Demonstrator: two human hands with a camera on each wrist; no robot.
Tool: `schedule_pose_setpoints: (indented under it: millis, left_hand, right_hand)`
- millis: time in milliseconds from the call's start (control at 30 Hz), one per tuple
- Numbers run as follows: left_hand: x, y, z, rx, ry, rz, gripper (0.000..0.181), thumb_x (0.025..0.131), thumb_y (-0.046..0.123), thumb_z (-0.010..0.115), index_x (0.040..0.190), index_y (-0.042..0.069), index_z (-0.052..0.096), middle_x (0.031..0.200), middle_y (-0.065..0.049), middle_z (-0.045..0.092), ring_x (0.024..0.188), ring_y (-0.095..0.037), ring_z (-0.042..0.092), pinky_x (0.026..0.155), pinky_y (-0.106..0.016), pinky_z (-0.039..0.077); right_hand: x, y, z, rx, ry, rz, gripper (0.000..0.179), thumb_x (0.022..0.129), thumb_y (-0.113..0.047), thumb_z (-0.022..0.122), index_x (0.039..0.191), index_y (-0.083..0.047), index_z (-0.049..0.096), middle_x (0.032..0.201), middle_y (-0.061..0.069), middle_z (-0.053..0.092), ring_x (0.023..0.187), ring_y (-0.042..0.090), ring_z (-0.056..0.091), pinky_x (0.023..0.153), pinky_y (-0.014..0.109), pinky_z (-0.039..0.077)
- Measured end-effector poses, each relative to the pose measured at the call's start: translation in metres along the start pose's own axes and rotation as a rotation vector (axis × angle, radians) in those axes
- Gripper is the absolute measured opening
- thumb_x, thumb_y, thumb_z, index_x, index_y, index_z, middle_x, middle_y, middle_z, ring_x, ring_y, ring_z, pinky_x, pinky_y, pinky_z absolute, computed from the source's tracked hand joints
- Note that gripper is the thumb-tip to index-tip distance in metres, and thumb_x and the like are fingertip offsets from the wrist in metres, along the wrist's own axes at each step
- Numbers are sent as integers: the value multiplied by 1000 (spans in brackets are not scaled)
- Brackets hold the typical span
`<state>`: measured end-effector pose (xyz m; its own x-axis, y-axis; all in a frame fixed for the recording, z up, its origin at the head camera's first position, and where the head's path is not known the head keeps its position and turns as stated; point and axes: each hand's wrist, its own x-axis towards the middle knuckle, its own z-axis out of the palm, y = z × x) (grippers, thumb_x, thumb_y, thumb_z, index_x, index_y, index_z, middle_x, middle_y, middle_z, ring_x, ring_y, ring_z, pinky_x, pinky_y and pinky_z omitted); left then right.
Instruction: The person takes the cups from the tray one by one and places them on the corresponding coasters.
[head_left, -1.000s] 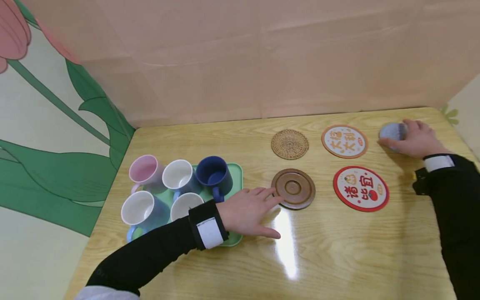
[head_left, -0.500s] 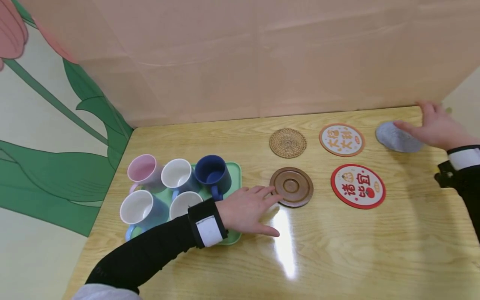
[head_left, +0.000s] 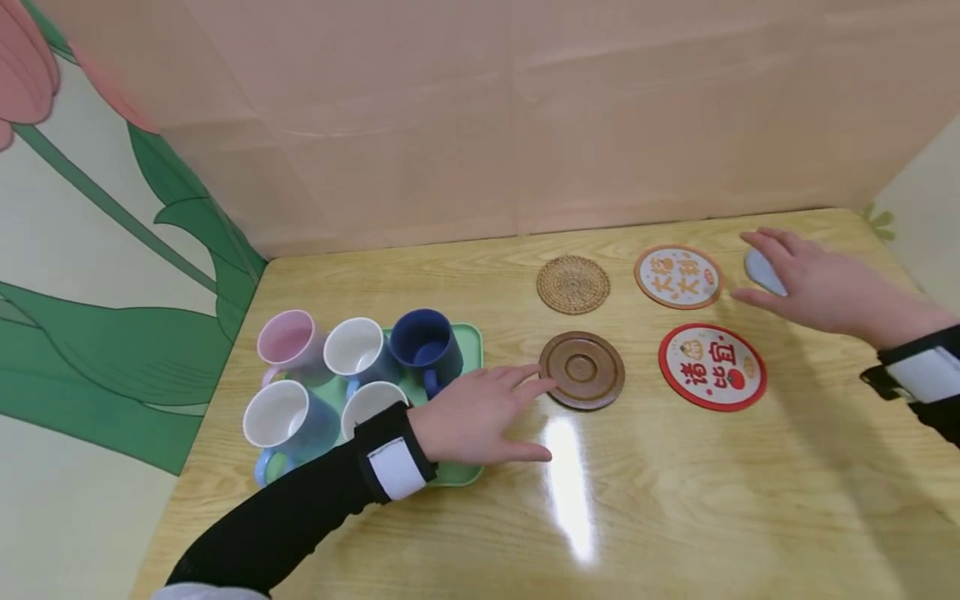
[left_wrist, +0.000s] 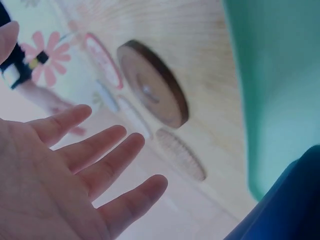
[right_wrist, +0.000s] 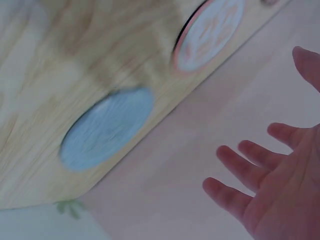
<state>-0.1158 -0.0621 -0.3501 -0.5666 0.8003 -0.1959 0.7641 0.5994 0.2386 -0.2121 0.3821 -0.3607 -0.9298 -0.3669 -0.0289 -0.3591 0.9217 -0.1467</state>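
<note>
- Apparently, the worktop (head_left: 637,525) is being set with coasters (head_left: 582,371).
- Left hand (head_left: 480,417) and right hand (head_left: 832,287) spread, empty; the right hovers above the blue-grey coaster (right_wrist: 107,130).
- That coaster lies flat, back right; adjusting it would need lowering that hand.

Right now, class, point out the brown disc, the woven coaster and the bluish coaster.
Brown disc (head_left: 581,369), head view: centre of its top.
Woven coaster (head_left: 573,285), head view: centre of its weave.
Bluish coaster (right_wrist: 106,129), right wrist view: middle of its top.
</note>
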Motion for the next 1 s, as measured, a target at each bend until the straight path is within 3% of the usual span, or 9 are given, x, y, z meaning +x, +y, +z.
schedule_pose_setpoints:
  millis: [167, 400, 600, 767, 1000]
  left_hand:
    - [-11, 0, -9, 22, 62, 9, 79, 90, 66, 50, 149, 14, 37, 149, -13, 39, 133, -25, 41, 104, -43, 38]
    - [-19, -2, -23, 64, 81, -27, 80, 89, 66, 52, 148, 14, 37, 148, -13, 41, 133, -25, 41, 102, -44, 39]
    - [-36, -6, -35, 69, 150, -53, 80, 88, 64, 56, 147, 15, 39, 149, -12, 40, 134, -25, 40, 104, -44, 36]
    - [-61, -12, -40, 45, 187, -94, 79, 89, 65, 55, 148, 14, 39, 150, -11, 39, 136, -24, 38, 107, -43, 33]
    - [-95, -22, -39, -63, 264, -170, 80, 87, 61, 61, 147, 12, 41, 151, -13, 36, 136, -27, 37, 106, -46, 34]
  right_hand:
    - [-12, -42, 10, 10, 32, -138, 82, 86, -38, 74, 145, 3, 35, 137, 33, 39, 115, 55, 45, 91, 65, 36]
    - [-24, -82, 19, 21, -18, -211, 77, 86, -39, 73, 143, 1, 40, 136, 29, 44, 109, 49, 55, 90, 61, 40]
    - [-33, -100, 25, -3, 52, -311, 76, 81, -37, 78, 140, -1, 45, 133, 22, 49, 96, 34, 61, 86, 57, 43]
    - [-38, -110, 25, -20, 78, -356, 77, 81, -39, 78, 139, 0, 46, 133, 23, 50, 109, 40, 56, 85, 59, 43]
    - [-43, -117, 26, -5, 67, -343, 78, 81, -41, 77, 140, -1, 44, 135, 25, 48, 117, 42, 50, 90, 61, 39]
